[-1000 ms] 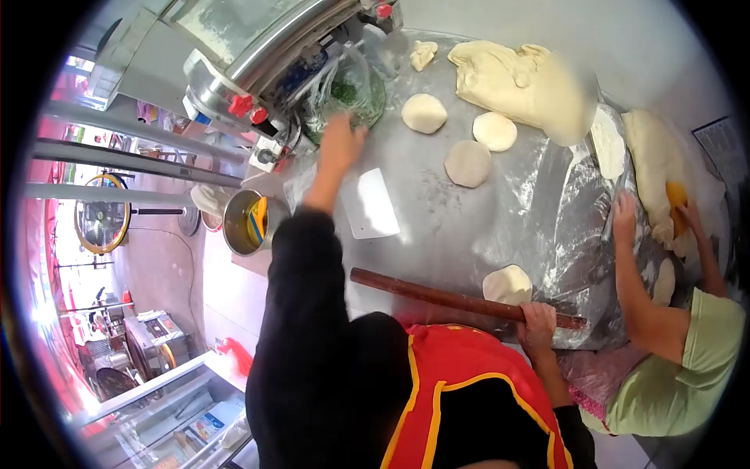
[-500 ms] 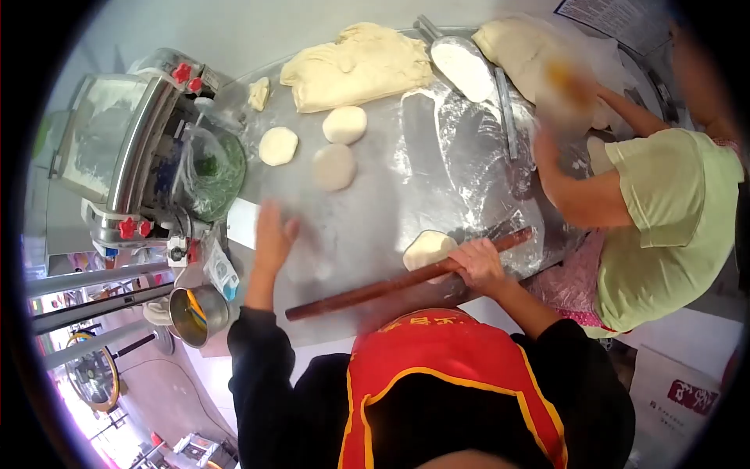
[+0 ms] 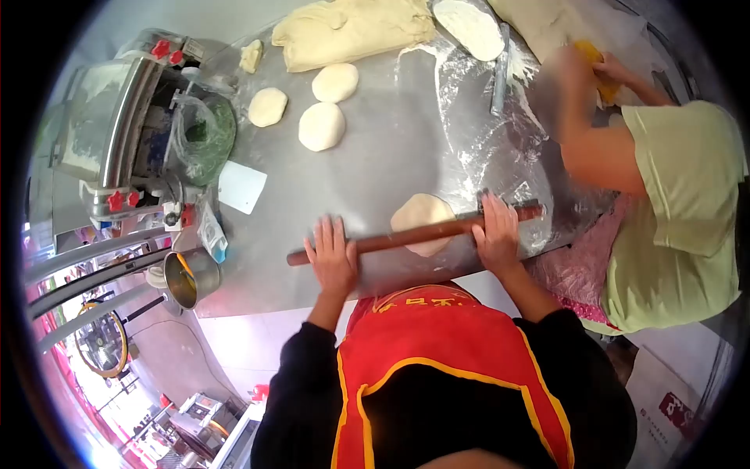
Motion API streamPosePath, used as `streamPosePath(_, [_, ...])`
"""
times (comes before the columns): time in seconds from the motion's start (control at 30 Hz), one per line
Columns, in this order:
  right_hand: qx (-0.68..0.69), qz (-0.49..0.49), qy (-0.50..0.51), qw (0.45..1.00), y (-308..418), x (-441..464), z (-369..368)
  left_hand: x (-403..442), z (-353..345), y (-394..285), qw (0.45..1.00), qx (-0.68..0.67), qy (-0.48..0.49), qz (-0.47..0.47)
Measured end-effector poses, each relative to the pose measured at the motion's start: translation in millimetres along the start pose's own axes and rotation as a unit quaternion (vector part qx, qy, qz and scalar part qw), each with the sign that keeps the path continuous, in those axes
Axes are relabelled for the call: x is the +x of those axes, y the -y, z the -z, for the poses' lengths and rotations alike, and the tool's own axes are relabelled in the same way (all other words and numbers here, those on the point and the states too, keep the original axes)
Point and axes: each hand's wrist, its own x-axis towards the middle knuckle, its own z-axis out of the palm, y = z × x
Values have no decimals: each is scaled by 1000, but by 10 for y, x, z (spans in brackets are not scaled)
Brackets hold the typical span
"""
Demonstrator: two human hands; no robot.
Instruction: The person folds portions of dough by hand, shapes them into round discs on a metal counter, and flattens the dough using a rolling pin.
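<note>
A dark wooden rolling pin (image 3: 391,243) lies across a flattened round of dough (image 3: 419,209) near the table's front edge. Toward the pin's left end rests my left hand (image 3: 334,256), its fingers stretched out past the wood. My right hand (image 3: 498,233) lies on the pin near its other end, fingers also extended and slightly apart. Both palms press on the pin without wrapping round it. Further back are three more dough rounds: one (image 3: 268,107) at left, one (image 3: 336,83) behind, and one (image 3: 322,127) touching or nearly touching it.
A large dough slab (image 3: 351,33) and a flour scoop (image 3: 470,29) lie at the back, beside a metal bar (image 3: 500,74). At left stand a dough roller machine (image 3: 117,133), a white scraper (image 3: 241,187) and a metal pot (image 3: 191,279). A co-worker (image 3: 672,211) handles something yellow at right.
My left hand has come down from the left onto the rolling pin. The pin now lies more level across the dough. One dough round at the back looks shifted, and the camera view has tilted.
</note>
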Motion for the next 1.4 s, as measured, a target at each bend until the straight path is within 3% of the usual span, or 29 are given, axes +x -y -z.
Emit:
streamPosePath(0.03, [-27, -4, 2, 1000, -20, 150, -67, 161, -68, 61, 999, 10, -29, -14])
streamPosePath(0.07, [-53, -6, 3, 999, -54, 315, -140, 375, -29, 57, 999, 39, 18, 4])
streamPosePath(0.17, [-154, 8, -17, 988, -109, 871, -248, 1015, 100, 42, 999, 40, -29, -4])
streamPosePath(0.33, [-130, 30, -80, 988, -160, 1547, -344, 1823, 15, 124, 989, 44, -142, -15])
streamPosePath(0.5, [-64, 37, 15, 997, -134, 418, -164, 530, -3, 114, 998, -19, 25, -47])
streamPosePath(0.63, [22, 35, 34, 999, 18, -428, 107, -489, -10, -47, 993, -107, 7, -46])
streamPosePath(0.73, [2, 45, -28, 999, -57, -81, -118, -115, -56, -19, 999, -41, 15, -33])
streamPosePath(0.77, [18, 20, -5, 1000, -72, 183, -124, 144, -61, -4, 999, -23, 24, -25])
streamPosePath(0.83, [-43, 8, -19, 999, -49, 635, -189, 672, -25, 22, 999, 15, -38, -25])
streamPosePath(0.9, [-110, 26, -42, 993, -68, 810, -263, 733, 8, 38, 997, 29, -29, -65])
streamPosePath(1.03, [-33, 42, 22, 998, -36, 481, -188, 296, 158, 18, 988, -66, -2, -139])
streamPosePath(1.13, [91, 15, 78, 993, 209, 665, -168, 63, 87, 20, 980, -167, 44, -94])
streamPosePath(1.23, [153, -52, 235, 959, 432, 1227, -439, 141, 210, -27, 974, -188, 44, -123])
streamPosePath(1.3, [151, -31, 353, 923, 533, 1486, -611, 120, 347, -25, 973, -183, 40, -137])
streamPosePath(1.37, [108, 134, 346, 922, 679, 1424, -1008, 37, 460, -26, 971, -189, 54, -134])
streamPosePath(1.4, [84, 170, 412, 891, 951, 1429, -1071, -22, 490, -33, 972, -189, 60, -129])
